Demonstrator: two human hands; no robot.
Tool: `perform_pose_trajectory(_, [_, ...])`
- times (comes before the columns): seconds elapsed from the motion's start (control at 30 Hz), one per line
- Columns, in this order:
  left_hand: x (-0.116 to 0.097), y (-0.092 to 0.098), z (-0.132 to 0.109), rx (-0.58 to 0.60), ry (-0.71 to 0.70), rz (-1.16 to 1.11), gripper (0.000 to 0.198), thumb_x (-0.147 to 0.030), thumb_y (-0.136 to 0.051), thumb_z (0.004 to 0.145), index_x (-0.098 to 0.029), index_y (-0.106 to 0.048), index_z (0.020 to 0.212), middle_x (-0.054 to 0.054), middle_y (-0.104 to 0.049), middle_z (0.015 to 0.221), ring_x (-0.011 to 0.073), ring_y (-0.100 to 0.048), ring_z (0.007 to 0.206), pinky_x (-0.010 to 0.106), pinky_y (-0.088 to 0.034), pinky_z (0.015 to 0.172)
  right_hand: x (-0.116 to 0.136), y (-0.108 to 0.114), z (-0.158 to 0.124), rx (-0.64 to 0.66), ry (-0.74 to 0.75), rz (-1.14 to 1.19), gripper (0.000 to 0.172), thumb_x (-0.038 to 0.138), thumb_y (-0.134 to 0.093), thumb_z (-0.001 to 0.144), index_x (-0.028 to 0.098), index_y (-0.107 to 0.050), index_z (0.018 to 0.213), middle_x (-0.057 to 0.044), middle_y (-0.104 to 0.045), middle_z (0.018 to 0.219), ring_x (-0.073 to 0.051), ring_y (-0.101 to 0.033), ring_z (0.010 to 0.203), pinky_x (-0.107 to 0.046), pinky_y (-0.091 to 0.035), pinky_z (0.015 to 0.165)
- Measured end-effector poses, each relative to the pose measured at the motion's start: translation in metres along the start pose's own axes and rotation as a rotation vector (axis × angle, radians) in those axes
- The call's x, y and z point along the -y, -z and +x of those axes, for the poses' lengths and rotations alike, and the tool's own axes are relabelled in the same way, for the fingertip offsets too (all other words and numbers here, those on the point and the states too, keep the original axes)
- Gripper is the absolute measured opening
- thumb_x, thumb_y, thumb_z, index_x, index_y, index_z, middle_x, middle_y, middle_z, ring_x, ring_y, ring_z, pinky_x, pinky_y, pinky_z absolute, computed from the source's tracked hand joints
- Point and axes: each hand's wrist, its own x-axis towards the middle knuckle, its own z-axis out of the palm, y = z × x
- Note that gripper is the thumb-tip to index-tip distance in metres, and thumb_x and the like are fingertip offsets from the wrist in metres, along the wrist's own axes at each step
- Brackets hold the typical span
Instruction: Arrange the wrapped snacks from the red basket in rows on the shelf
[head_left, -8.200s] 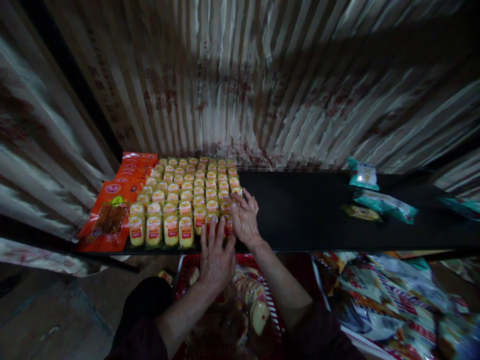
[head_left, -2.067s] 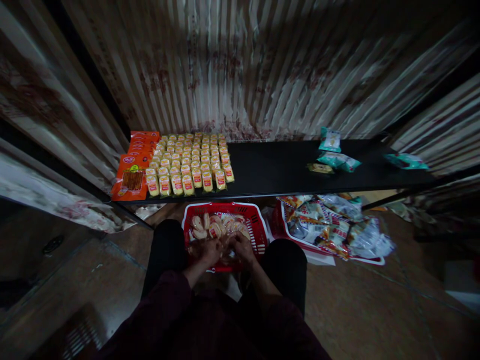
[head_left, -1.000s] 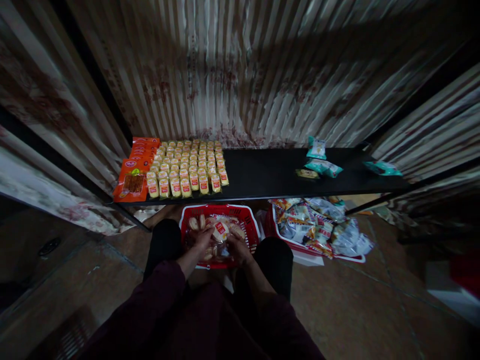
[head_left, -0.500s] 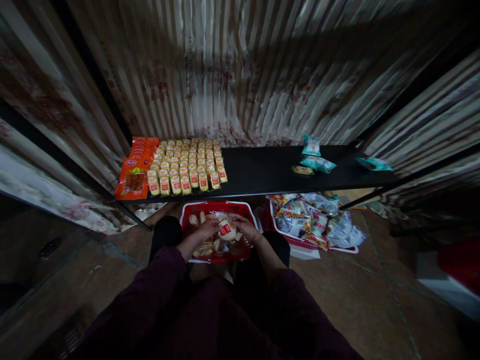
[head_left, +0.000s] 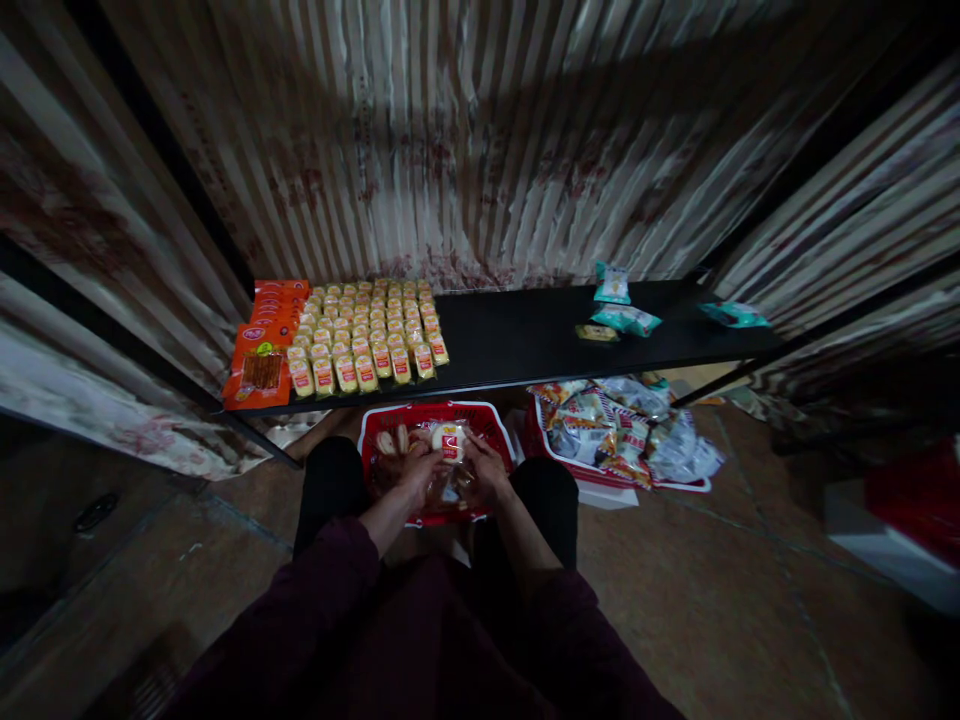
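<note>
Between my knees is a red basket [head_left: 480,412] with a white rim, holding several pale packaged buns or cakes [head_left: 388,442]. Over it, my left hand [head_left: 420,468] and my right hand [head_left: 486,466] grip a round white packaged bun [head_left: 448,440] from both sides. Its clear wrapper carries a red label facing up. My fingers are closed around its edges, and the fingertips are partly hidden by the wrapper and the dim light.
A black shelf [head_left: 510,335] runs across in front. On its left stand rows of small yellow packaged cakes [head_left: 367,335] beside orange snack packets [head_left: 259,365]. Teal packets [head_left: 626,319] lie toward its right. A second red basket [head_left: 536,425] holds several snack bags [head_left: 630,430].
Both hands have lifted the bun slightly and turned it, so its red label sits more upright. The head view has shifted a little.
</note>
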Motion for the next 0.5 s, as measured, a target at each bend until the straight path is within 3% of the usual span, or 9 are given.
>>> perform_pose_trajectory(0.1, [-0.007,-0.001,-0.002,-0.034,-0.055,0.017,0.012,-0.023,-0.064,0.077,-0.016,-0.06,0.086,0.001,-0.066,0.074,0.01,-0.062,0.061,0.02,-0.047,0.058,0.009,0.002,0.003,-0.015,0.021,-0.023,0.044,0.041,-0.08,0.053,0.022,-0.073,0.092,0.002,-0.07,0.069,-0.014,-0.06,0.059,-0.025,-0.047,0.055])
perform_pose_trajectory(0.23, [-0.015,-0.003,-0.005,-0.108,-0.053,0.016,0.019,-0.028,-0.066,0.077,-0.016,-0.063,0.091,0.0,-0.064,0.072,0.009,-0.057,0.054,0.021,-0.044,0.053,0.021,-0.001,0.002,0.096,0.047,-0.014,0.043,0.04,-0.082,0.054,0.023,-0.074,0.092,0.0,-0.073,0.083,-0.015,-0.065,0.07,-0.026,-0.052,0.064])
perform_pose_trajectory(0.5, [-0.018,-0.002,-0.003,-0.084,-0.136,-0.036,0.025,-0.037,-0.069,0.072,-0.016,-0.064,0.084,0.004,-0.069,0.083,0.0137,-0.062,0.07,0.022,-0.047,0.06,0.029,-0.006,-0.004,0.158,0.042,0.006,0.045,0.044,-0.08,0.058,0.022,-0.072,0.096,-0.001,-0.074,0.088,-0.017,-0.067,0.075,-0.029,-0.053,0.07])
